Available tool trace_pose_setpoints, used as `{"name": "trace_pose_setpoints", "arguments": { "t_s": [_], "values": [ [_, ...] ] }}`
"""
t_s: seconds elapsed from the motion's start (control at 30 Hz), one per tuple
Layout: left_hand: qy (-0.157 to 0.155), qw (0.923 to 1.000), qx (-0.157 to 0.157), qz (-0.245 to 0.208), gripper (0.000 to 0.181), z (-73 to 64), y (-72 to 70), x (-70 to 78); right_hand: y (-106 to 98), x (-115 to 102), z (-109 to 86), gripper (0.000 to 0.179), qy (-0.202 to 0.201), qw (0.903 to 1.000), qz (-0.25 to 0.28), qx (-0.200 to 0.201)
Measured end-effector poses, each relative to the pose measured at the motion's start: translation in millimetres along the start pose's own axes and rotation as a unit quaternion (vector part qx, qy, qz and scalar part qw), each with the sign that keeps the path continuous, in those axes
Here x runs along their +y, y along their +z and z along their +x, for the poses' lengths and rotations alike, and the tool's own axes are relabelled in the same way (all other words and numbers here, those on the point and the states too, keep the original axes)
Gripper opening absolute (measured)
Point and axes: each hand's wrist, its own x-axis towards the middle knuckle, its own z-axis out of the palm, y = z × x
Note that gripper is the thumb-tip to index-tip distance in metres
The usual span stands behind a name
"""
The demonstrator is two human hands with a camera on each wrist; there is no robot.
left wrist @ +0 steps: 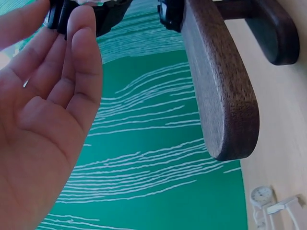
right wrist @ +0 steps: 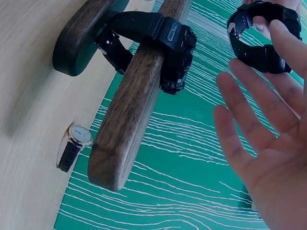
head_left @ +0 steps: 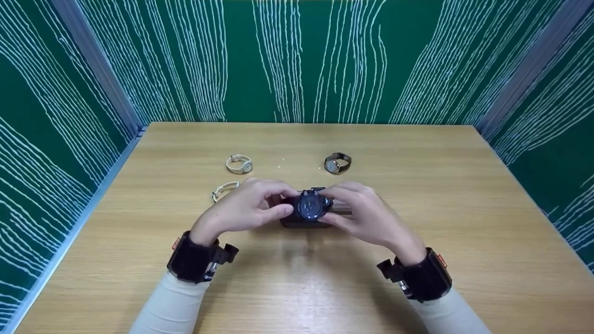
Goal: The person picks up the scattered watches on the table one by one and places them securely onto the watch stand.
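A black chunky wristwatch (head_left: 310, 206) is held between both hands, its round face turned up; in the right wrist view its strap forms a loop (right wrist: 264, 58). My left hand (head_left: 253, 204) pinches it from the left with thumb and fingers. From the right, my right hand (head_left: 364, 211) grips its other side. Right by the hands stands a dark wooden watch stand (right wrist: 129, 110) with a horizontal bar and a rounded base (left wrist: 273, 36). Another black watch (right wrist: 175, 55) hangs around that bar. The hands partly hide the stand in the head view.
Two pale watches, one farther back (head_left: 239, 164) and one beside the left hand (head_left: 225, 189), lie on the wooden table (head_left: 139, 208). A dark-strapped watch (head_left: 338, 163) lies at the back right. Green panels (head_left: 320, 60) with white lines border the table.
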Motion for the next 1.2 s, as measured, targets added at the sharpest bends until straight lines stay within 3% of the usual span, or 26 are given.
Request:
{"name": "trace_pose_setpoints", "arguments": {
  "t_s": [0.3, 0.67, 0.93, 1.2],
  "values": [
    [0.019, 0.9986, 0.041, 0.029, 0.044, 3.4, 5.5, 3.9, -1, 0, 0.0, 0.042, 0.019, 0.9998, -0.004, 0.010],
    [0.043, 0.9918, 0.103, 0.062, 0.036, 6.4, 9.9, 5.8, -1, 0, 1.8, 0.033, 0.022, 0.9997, 0.004, 0.012],
    [0.043, 0.9926, 0.096, 0.062, 0.033, 8.0, 11.6, 3.8, -1, -2, 2.2, 0.032, 0.049, 0.9986, 0.014, 0.011],
    [0.030, 0.9939, 0.090, 0.056, 0.030, 8.3, 11.9, 3.4, -1, -2, 2.4, 0.029, 0.042, 0.9991, 0.009, 0.004]
  ]
}}
